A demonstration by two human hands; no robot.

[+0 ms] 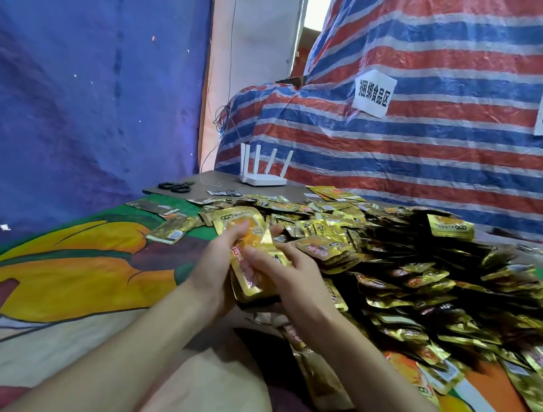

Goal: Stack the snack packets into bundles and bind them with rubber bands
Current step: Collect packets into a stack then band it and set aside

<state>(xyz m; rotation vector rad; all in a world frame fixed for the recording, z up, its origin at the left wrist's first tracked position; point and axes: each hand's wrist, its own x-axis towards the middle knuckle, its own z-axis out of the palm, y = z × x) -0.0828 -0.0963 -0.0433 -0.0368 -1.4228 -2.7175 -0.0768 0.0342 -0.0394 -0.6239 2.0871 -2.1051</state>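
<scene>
head view: white router (263,171) and black scissors (176,187) are seen behind the packet pile (410,269), at its left. at the pile's near-left edge a gold packet stack (251,281) is clasped by left hand (215,267) and right hand (293,278), fingers curled.

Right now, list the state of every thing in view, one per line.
Packet stack, held between both hands, no band visible.
Left hand, gripping its left edge.
Right hand, gripping its right edge.
Loose packets, heaped unbundled on the cloth.
Scissors, lying flat, closed.
Router, antennas upright.
</scene>
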